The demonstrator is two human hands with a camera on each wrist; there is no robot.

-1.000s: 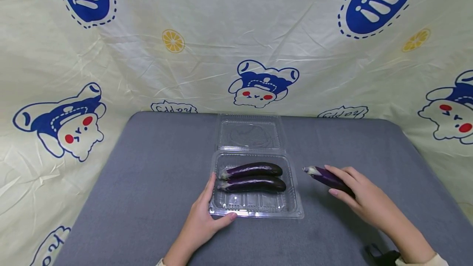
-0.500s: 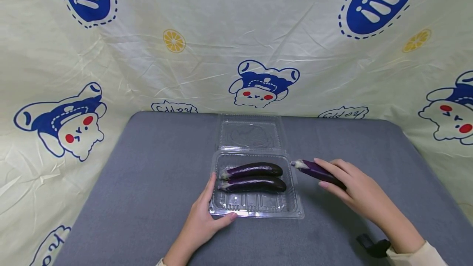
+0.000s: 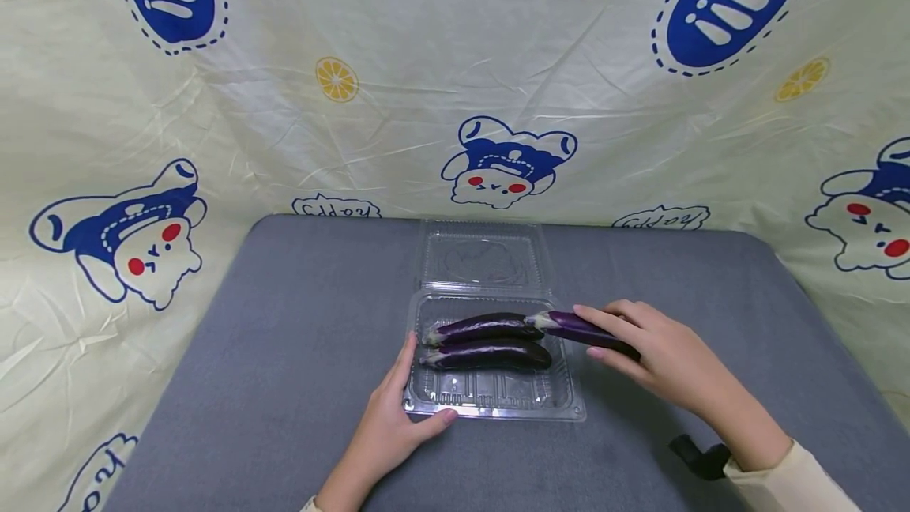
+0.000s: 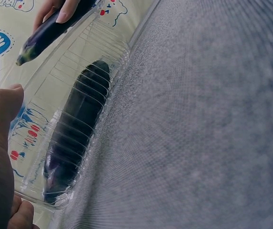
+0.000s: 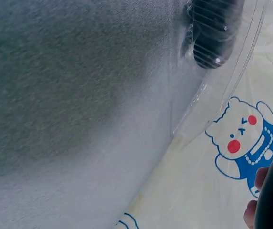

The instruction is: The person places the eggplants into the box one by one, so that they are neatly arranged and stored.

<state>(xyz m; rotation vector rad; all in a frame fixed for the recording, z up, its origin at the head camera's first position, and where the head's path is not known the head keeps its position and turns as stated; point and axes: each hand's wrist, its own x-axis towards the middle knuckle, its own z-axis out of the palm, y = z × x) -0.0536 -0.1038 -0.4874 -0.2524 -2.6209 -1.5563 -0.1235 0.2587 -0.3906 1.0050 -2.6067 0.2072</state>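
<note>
In the head view, a clear plastic clamshell container [image 3: 498, 412] lies open, lid tilted back. Two dark purple eggplants [image 3: 490, 355] lie side by side in its tray. My left hand [image 3: 387, 417] holds the tray's front left corner, thumb at the front rim and fingers along the left side. A third eggplant [image 3: 586, 331] is gripped in my right hand [image 3: 657, 346], its stem end pointing left over the tray's right side. The left wrist view shows this held eggplant [image 4: 50, 33] above the rim, with my left thumb [image 4: 5, 107] beside the tray wall.
The container stands on a grey cloth-covered table [image 3: 320, 322]. Its lid [image 3: 483, 255] lies toward the back edge. A cream curtain [image 3: 398, 141] with blue cartoon prints hangs behind. A black object [image 3: 700, 458] sits by my right sleeve.
My right hand has carried the held eggplant leftward, from beside the container to over the tray's right edge. My left hand and the container have stayed in place.
</note>
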